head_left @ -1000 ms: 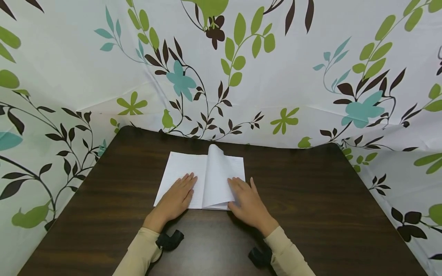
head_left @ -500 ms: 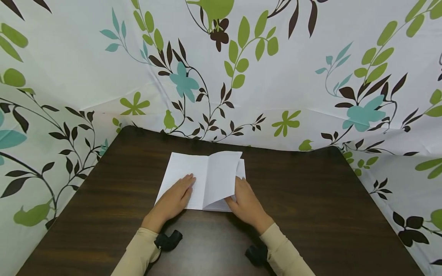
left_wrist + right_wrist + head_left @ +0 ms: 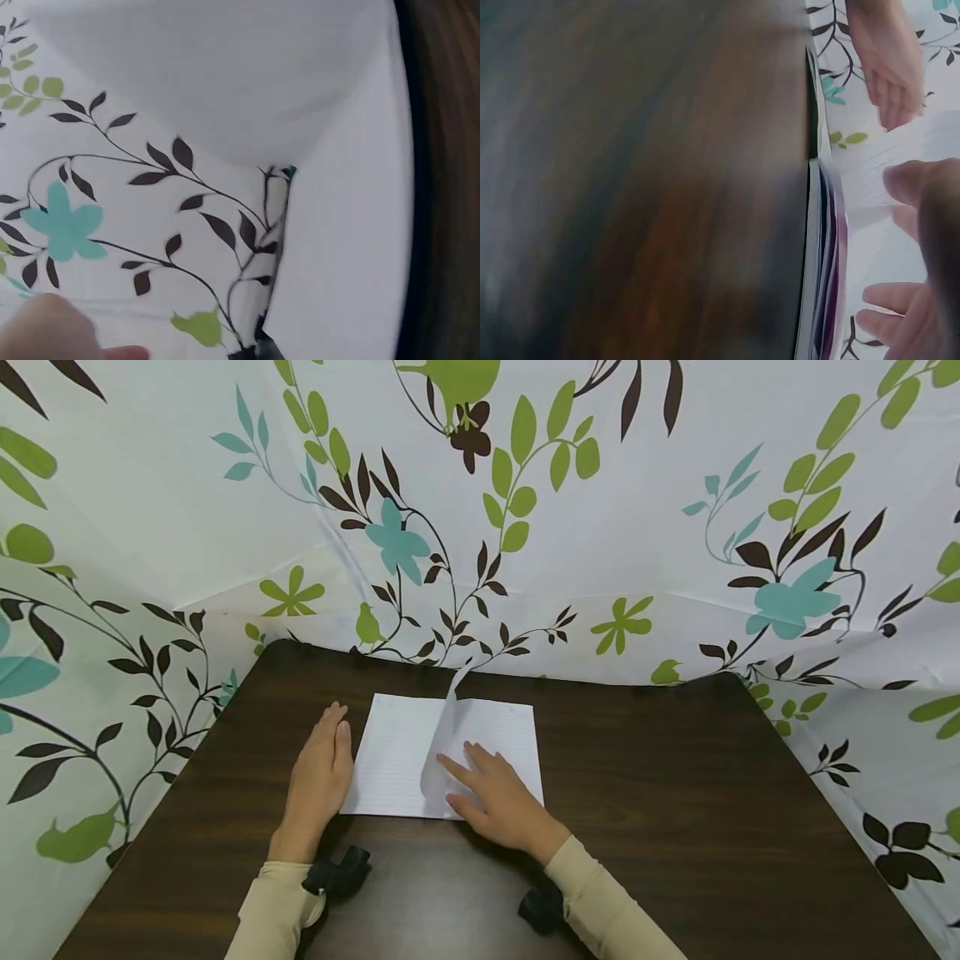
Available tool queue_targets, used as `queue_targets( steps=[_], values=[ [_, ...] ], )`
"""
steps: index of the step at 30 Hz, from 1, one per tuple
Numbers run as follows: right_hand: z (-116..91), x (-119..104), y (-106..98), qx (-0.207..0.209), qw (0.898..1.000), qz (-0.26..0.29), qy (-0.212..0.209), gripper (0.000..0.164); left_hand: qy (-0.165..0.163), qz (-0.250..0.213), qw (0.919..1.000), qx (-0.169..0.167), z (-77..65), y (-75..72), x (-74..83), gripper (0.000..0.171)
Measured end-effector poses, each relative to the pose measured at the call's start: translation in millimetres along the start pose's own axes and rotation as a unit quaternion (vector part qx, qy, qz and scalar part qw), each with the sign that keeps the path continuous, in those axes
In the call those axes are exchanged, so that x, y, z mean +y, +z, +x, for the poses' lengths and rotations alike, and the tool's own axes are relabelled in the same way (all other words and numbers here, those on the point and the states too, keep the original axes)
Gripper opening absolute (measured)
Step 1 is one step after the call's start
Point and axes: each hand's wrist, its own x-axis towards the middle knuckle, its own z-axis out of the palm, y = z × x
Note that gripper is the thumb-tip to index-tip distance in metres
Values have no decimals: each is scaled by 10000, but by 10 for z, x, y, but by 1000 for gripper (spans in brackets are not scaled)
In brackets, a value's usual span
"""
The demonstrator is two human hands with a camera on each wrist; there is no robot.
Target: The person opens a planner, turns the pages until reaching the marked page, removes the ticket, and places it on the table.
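An open notebook (image 3: pixel 506 722) with ruled white pages lies on the table. One leaf (image 3: pixel 438 760) stands up near its middle fold, curling over toward the left. My right hand (image 3: pixel 504 797) is over the right-hand page, fingers spread and fairly straight, with the fingertips at the standing leaf. Beside the notebook's left edge is my left hand (image 3: pixel 318 768), its fingers straight and together, off the pages. White paper (image 3: pixel 337 225) fills much of the left wrist view. In the right wrist view the left hand (image 3: pixel 889 64) appears beyond the pages, holding nothing.
The dark wood table (image 3: pixel 675 793) extends around the notebook. Behind it hangs a white cloth (image 3: pixel 637 527) printed with leaves, flowers and birds. Black wrist devices (image 3: pixel 337 870) sit below both hands.
My left hand has lifted off the left page and moved left beside the notebook. My right hand has moved left, and the leaf has swung from the right side to upright at the fold.
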Motion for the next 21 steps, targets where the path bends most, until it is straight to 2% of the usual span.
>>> queue_targets(
  steps=[6,11,14,17,21],
  values=[
    [7,-43,23,-496,9988,-31,14,52,265,-558,9960,640,6,-11,152,50],
    [-1,-54,30,-743,9971,-127,75,48,544,-588,9938,777,-5,2,282,50],
    [-5,-52,37,-850,9962,-183,92,46,778,-437,9949,472,-27,52,344,49],
    [-7,-49,46,-900,9957,-207,91,47,1084,-229,9937,-171,-65,156,384,49],
    [0,-37,69,-893,9956,-285,26,47,1489,65,9818,-1179,-122,341,392,50]
  ],
)
